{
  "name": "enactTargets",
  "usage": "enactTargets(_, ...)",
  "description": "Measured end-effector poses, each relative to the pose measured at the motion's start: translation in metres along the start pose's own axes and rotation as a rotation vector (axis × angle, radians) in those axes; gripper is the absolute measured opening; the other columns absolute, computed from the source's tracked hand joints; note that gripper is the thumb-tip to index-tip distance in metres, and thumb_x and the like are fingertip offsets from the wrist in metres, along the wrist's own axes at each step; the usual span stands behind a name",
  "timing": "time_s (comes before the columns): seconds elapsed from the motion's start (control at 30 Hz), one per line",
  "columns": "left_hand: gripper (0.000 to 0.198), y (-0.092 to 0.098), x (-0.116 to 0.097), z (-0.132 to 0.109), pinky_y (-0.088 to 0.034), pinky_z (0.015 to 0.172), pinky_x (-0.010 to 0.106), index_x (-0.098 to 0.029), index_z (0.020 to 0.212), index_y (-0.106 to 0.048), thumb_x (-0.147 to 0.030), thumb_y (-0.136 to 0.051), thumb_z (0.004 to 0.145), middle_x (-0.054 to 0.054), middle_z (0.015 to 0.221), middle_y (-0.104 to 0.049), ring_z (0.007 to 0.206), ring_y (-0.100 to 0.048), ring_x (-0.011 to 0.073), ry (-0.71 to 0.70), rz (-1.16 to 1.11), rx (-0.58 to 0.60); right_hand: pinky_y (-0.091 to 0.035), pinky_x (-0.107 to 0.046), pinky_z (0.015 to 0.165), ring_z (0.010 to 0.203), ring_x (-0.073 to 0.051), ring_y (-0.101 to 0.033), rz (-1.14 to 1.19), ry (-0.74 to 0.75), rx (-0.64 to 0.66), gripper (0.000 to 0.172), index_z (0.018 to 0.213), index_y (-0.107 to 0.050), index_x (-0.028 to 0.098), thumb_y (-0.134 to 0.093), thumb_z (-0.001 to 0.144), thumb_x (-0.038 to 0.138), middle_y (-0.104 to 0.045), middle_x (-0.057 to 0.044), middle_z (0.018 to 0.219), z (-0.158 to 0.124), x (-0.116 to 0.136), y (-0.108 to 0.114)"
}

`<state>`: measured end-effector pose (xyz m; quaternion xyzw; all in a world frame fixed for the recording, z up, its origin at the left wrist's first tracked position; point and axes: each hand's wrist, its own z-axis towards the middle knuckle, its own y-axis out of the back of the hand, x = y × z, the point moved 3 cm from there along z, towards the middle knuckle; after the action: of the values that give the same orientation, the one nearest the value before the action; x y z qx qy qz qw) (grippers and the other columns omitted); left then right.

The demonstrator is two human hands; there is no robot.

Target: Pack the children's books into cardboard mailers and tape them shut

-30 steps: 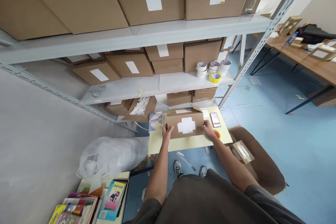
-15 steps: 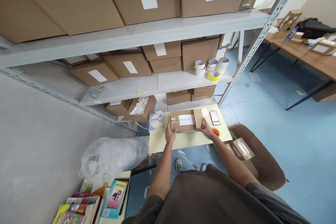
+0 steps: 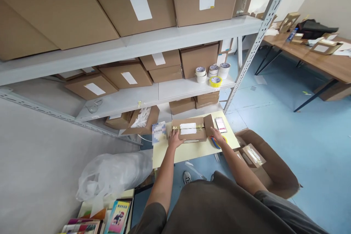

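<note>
A brown cardboard box (image 3: 192, 135) with white labels and strips of tape on top lies on the pale yellow tabletop (image 3: 189, 153). My left hand (image 3: 174, 140) grips its near left corner, thumb along the front side. At the right end a flap (image 3: 208, 124) stands out from the box, and my right hand (image 3: 217, 136) holds its edge; those fingertips are partly hidden. Just below the right hand lies a blue and red item (image 3: 215, 142), too small to name, beside a yellow ring (image 3: 225, 139) partly covered by the wrist.
A printed leaflet (image 3: 159, 132) and a phone-like item (image 3: 221, 124) flank the box. Tape rolls (image 3: 215, 82) and cartons fill the shelving (image 3: 142, 98) behind. A large open carton (image 3: 276, 157) stands on the floor at right; a plastic bag (image 3: 115, 170) is at left.
The view has shifted slightly. The right end flap has swung outward from the box top. My left hand has moved further onto the left corner, and the blue item has come into sight.
</note>
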<state>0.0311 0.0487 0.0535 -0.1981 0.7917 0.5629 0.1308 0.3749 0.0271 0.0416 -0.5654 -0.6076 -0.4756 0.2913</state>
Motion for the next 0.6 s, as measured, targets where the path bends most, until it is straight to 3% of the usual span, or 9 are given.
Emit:
enactTargets(0.17,0.108,0.013,-0.016,0.003,-0.031,0.123,0.055,-0.030,0.152,-0.056,-0.067,-0.093,0.057,0.020,0.162,-0.045,0.153,-0.033,0.0473,-0.026,0.273,0.042,-0.068,-0.037,0.079,0.105,-0.029,-0.075,0.432,-0.225,-0.007,0.036,0.116,-0.069,0.018,-0.064,0.096,0.047,-0.076,-0.015,0.120,0.004,-0.034,0.012)
enactTargets(0.3,0.089,0.025,-0.027,-0.002,-0.037,0.119,0.053,-0.028,0.134,-0.067,-0.064,-0.095,0.058,0.016,0.148,-0.056,0.144,-0.043,0.0433,-0.055,0.341,-0.036,-0.067,-0.031,0.067,0.080,-0.022,-0.076,0.588,-0.277,-0.053,0.034,0.115,-0.069,0.016,-0.072,0.094,0.043,-0.077,-0.010,0.098,0.006,-0.042,0.010)
enactTargets(0.47,0.045,0.031,-0.026,-0.030,-0.038,0.123,0.045,-0.025,0.113,-0.076,-0.054,-0.086,0.079,0.011,0.148,-0.061,0.145,-0.046,0.0348,-0.287,0.179,-0.186,-0.066,-0.030,0.063,0.068,-0.019,-0.074,0.657,-0.316,-0.032,0.033,0.120,-0.066,0.016,-0.070,0.097,0.038,-0.075,-0.006,0.086,0.014,-0.047,0.007)
enactTargets(0.53,0.033,0.027,-0.017,-0.044,-0.040,0.123,0.043,-0.025,0.105,-0.079,-0.056,-0.071,0.093,0.010,0.133,-0.072,0.142,-0.052,0.0313,-0.336,0.077,-0.158,-0.066,-0.030,0.065,0.068,-0.019,-0.073,0.593,-0.347,-0.046,0.032,0.120,-0.066,0.016,-0.068,0.099,0.040,-0.074,-0.006,0.086,0.017,-0.052,0.006)
enactTargets(0.6,0.041,0.020,-0.006,-0.055,-0.042,0.122,0.042,-0.025,0.094,-0.081,-0.056,-0.055,0.102,0.009,0.117,-0.078,0.138,-0.057,0.0290,-0.309,0.012,-0.064,-0.065,-0.030,0.066,0.067,-0.019,-0.072,0.497,-0.374,-0.072,0.031,0.116,-0.067,0.018,-0.067,0.099,0.044,-0.073,-0.006,0.087,0.020,-0.057,0.006)
